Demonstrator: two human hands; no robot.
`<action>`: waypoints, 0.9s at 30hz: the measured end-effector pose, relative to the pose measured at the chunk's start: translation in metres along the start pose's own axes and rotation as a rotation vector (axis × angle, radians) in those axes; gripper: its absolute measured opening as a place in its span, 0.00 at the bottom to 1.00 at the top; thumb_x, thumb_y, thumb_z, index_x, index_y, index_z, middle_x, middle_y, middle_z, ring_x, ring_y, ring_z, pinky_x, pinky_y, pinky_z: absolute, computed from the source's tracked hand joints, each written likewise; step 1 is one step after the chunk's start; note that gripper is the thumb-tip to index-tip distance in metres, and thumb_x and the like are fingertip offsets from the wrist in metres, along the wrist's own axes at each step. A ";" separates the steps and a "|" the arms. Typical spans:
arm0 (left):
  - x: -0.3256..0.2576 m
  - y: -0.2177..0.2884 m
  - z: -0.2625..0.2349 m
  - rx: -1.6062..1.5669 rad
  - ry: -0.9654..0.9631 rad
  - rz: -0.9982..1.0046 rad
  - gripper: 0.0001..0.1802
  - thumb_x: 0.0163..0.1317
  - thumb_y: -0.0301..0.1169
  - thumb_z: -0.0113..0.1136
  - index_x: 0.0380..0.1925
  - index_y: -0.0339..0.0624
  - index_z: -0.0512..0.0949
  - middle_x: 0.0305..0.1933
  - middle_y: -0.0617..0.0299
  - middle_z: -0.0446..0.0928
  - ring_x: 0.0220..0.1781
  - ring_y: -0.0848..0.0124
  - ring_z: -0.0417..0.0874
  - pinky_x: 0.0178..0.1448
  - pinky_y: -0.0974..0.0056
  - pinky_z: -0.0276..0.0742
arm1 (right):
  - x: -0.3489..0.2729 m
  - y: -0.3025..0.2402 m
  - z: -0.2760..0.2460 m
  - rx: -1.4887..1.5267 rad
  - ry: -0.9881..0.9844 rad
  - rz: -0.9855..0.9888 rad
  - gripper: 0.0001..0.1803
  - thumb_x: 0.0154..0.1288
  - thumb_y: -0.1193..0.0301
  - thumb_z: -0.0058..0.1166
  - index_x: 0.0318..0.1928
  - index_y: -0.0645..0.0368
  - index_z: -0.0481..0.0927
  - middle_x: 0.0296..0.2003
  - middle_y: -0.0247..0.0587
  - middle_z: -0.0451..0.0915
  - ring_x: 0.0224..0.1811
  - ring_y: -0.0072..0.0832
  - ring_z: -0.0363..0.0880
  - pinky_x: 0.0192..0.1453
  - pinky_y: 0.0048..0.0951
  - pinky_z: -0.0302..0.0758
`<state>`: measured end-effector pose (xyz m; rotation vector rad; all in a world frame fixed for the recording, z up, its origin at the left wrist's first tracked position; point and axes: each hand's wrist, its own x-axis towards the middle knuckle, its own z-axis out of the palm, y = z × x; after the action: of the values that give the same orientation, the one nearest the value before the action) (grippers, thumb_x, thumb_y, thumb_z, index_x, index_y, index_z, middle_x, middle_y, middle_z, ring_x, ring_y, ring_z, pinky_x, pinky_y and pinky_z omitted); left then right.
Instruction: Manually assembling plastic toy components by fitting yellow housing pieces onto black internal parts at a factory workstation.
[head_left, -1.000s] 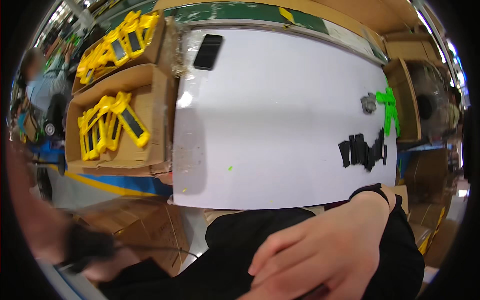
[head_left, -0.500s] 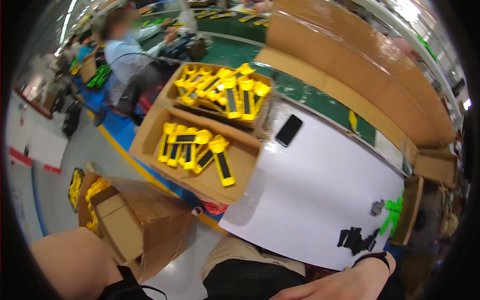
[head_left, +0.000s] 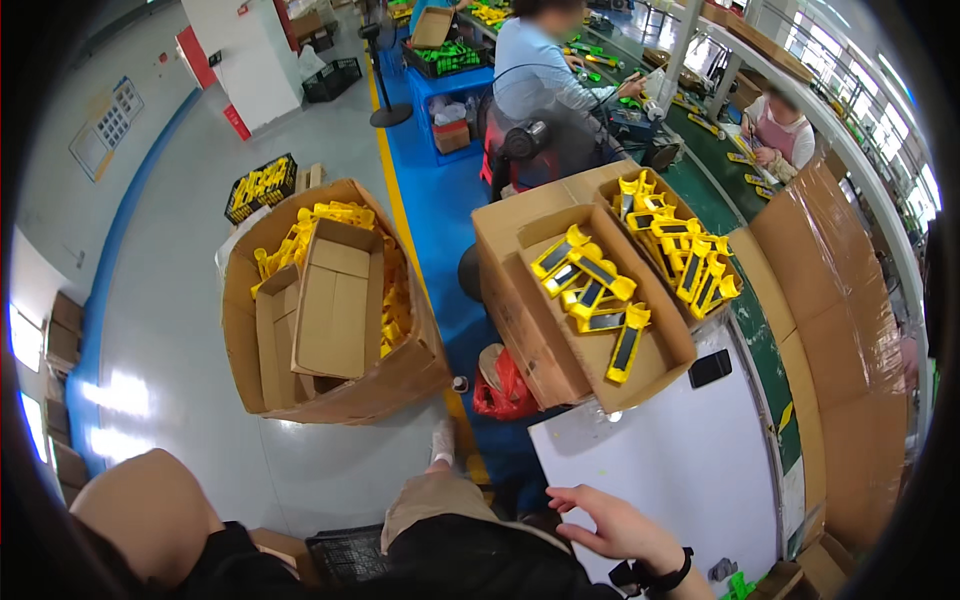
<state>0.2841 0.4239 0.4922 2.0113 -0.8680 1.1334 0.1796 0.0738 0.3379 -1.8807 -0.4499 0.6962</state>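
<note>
My right hand (head_left: 612, 525), with a black band at the wrist, hovers by the near left edge of the white tabletop (head_left: 680, 450). Its fingers are extended and apart, holding nothing. My left hand is out of view; a bare bent limb and black cloth show at lower left. Past the tabletop, a shallow cardboard box (head_left: 655, 372) holds several yellow plastic parts (head_left: 628, 343) with dark strips. Behind it, a second box (head_left: 730, 303) is heaped with similar parts. A black phone (head_left: 711, 369) lies beside the boxes.
On the floor at left, a large carton (head_left: 250, 340) holds yellow parts and smaller boxes. A red plastic bag (head_left: 506, 388) hangs near the tabletop. A pedestal fan (head_left: 388, 100) stands beyond; a person in light blue (head_left: 540, 70) sits at the green bench. Cardboard (head_left: 840, 330) walls the right side.
The view has swung left, bringing the floor carton and aisle toward the middle. My right hand has risen from the lower edge, and its fingers now show spread.
</note>
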 end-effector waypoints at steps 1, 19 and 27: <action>-0.004 -0.013 -0.020 -0.003 0.004 -0.003 0.15 0.67 0.34 0.50 0.52 0.44 0.75 0.53 0.46 0.75 0.60 0.57 0.73 0.62 0.57 0.69 | 0.008 0.002 0.011 -0.063 0.029 0.031 0.27 0.63 0.70 0.59 0.62 0.59 0.69 0.46 0.46 0.79 0.47 0.36 0.80 0.53 0.33 0.76; -0.330 -0.292 -0.072 0.596 -0.444 -1.537 0.19 0.66 0.36 0.51 0.51 0.35 0.75 0.48 0.42 0.79 0.51 0.45 0.79 0.55 0.49 0.75 | 0.281 0.013 0.095 -0.081 0.085 0.165 0.26 0.61 0.71 0.59 0.58 0.66 0.68 0.47 0.52 0.76 0.49 0.40 0.78 0.52 0.34 0.76; -0.361 -0.239 -0.217 0.543 -0.022 -1.543 0.12 0.64 0.26 0.51 0.43 0.30 0.77 0.38 0.47 0.82 0.39 0.57 0.82 0.43 0.56 0.74 | 0.521 0.030 0.236 -0.204 -0.135 0.367 0.42 0.58 0.50 0.59 0.59 0.74 0.63 0.47 0.68 0.78 0.52 0.57 0.77 0.56 0.43 0.74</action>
<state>0.2320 0.8121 0.2065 2.1894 1.0548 0.3691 0.4228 0.5362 0.1040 -2.1439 -0.2689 1.0590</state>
